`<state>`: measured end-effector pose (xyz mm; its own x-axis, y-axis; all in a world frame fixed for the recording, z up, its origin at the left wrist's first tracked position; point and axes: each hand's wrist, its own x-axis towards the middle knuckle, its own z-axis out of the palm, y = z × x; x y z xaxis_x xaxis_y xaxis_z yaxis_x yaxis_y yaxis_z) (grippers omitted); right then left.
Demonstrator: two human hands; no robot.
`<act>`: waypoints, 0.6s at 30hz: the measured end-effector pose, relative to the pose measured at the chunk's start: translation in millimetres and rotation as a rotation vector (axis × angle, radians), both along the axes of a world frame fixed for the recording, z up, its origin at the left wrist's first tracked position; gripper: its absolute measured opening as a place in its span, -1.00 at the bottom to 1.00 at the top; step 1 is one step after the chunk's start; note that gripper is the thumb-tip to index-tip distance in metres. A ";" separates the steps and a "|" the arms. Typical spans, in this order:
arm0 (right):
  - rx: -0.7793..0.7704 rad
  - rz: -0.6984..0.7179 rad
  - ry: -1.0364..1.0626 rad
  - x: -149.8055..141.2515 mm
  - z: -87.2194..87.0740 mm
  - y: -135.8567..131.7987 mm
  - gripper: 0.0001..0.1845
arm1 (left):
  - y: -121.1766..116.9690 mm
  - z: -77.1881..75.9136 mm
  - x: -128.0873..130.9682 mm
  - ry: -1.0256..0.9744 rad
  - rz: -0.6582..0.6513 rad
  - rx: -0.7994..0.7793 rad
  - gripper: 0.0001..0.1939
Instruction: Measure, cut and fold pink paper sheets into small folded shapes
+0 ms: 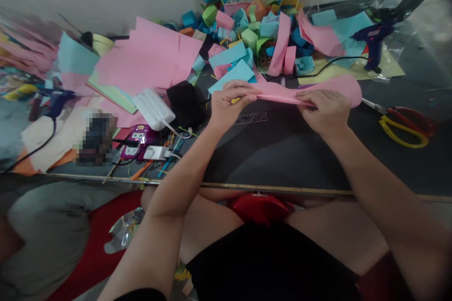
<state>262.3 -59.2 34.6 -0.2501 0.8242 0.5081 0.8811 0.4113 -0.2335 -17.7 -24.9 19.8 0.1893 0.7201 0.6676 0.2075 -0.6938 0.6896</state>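
Head view looks down on 2 bare hands meeting near the middle of the frame over a dark worktop (pixel 282 150). Left hand (pixel 228 103) has its fingers (pixel 237 88) curled shut on the left end of a long folded strip of pink paper (pixel 318 88), thumb and fingers pinching it from both sides. Right hand (pixel 326 110) presses closed fingers on the strip just right of centre, and the strip's rounded end sticks out past that hand toward the right. Strip is held slightly above the worktop, roughly level. Just below it lies a clear plastic ruler (pixel 251 117) flat on the worktop. Red and yellow-handled scissors (pixel 406 124) rest at the right edge, well apart from the right hand. A blue glue gun (pixel 372 40) stands in the upper right on yellow paper. A heap of folded blue, pink, green and orange paper pieces (pixel 247 23) fills the upper centre against the wall. Large pink paper sheets (pixel 148 59) spread across the upper left, with a white power strip (pixel 153 109) and a black pouch (pixel 185 103) just below them.
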 end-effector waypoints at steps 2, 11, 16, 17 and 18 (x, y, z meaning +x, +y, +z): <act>-0.021 -0.002 -0.008 -0.9 1.7 -0.4 -0.74 | 0.0 0.0 0.0 0.002 0.006 -0.006 -0.76; -0.024 -0.013 -0.001 -0.9 0.1 0.8 -0.77 | -2.2 0.8 1.3 -0.040 -0.051 -0.006 -0.80; 0.012 0.008 0.049 1.9 -7.1 4.3 -0.81 | -4.8 4.7 1.4 -0.069 -0.096 -0.038 -0.82; 0.029 0.013 0.059 2.2 -8.8 5.1 -0.82 | -5.2 5.3 1.6 -0.081 -0.108 -0.044 -0.83; 0.046 0.017 0.066 2.4 -10.4 5.8 -0.82 | -5.6 5.6 1.9 -0.093 -0.121 -0.051 -0.83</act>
